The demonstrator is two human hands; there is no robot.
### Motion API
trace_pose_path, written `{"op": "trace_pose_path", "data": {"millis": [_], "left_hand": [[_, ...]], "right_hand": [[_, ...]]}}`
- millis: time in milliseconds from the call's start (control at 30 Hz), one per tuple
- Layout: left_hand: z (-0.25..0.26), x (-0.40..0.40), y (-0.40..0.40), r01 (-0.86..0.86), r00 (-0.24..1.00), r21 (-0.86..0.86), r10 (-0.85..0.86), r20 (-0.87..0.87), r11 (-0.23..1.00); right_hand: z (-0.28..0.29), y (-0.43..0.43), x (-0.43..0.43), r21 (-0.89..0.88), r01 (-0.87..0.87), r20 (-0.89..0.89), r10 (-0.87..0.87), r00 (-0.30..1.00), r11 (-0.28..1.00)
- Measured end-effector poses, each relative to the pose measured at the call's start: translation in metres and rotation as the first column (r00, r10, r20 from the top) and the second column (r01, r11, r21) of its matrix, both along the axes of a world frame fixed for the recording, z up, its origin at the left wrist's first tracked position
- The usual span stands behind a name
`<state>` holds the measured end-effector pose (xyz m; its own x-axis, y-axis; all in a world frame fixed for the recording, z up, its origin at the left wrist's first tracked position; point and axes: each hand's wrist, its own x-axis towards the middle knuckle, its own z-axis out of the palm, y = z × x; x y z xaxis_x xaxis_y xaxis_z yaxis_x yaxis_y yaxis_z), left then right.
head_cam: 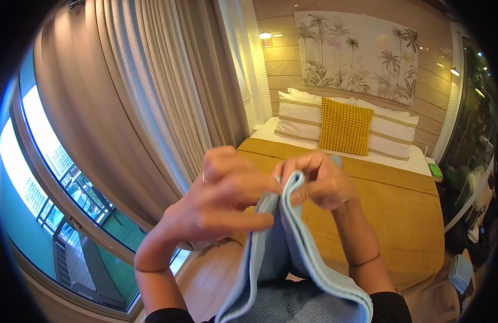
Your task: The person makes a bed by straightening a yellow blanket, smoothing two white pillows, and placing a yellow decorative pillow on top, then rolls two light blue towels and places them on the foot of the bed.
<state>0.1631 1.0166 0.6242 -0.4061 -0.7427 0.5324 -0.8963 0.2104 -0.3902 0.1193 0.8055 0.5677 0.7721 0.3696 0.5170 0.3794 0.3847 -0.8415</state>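
Observation:
A light blue towel [325, 270] is held up in front of me, folded in layers. Two folded sides rise to meet near its top, and the lower part spreads towards my body. My right hand [321, 181] pinches the top of the right-hand fold between thumb and fingers. Blurred, my left hand [228, 198] is at the top of the left-hand side, wearing a thin ring. Its thumb and forefinger are spread across the towel edge; whether they grip it I cannot tell.
Beyond my hands stands a bed with a mustard cover [394, 210], striped pillows [297, 117] and a yellow cushion [346, 127]. Beige curtains [152, 80] hang beside a glass balcony door [87, 194] on the left. Another folded blue towel [460, 273] lies on a chair at lower right.

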Motion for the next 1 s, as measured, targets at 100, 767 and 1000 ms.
{"op": "trace_pose_path", "data": {"millis": [100,767,1000], "left_hand": [[-0.019,-0.019,0.02,-0.099,0.962,0.239,0.032,0.269,0.966],[0.019,0.133,0.106,-0.289,0.953,-0.209,0.259,-0.158,0.934],[0.012,0.164,0.103,-0.372,0.902,-0.153,0.317,-0.294,0.915]], "right_hand": [[0.013,-0.016,0.013,0.052,0.284,0.05,-0.287,0.957,0.957],[0.053,-0.072,0.008,0.082,0.831,0.222,-0.823,0.523,0.55],[0.044,-0.054,0.019,0.102,0.889,0.215,-0.883,0.418,0.445]]}}
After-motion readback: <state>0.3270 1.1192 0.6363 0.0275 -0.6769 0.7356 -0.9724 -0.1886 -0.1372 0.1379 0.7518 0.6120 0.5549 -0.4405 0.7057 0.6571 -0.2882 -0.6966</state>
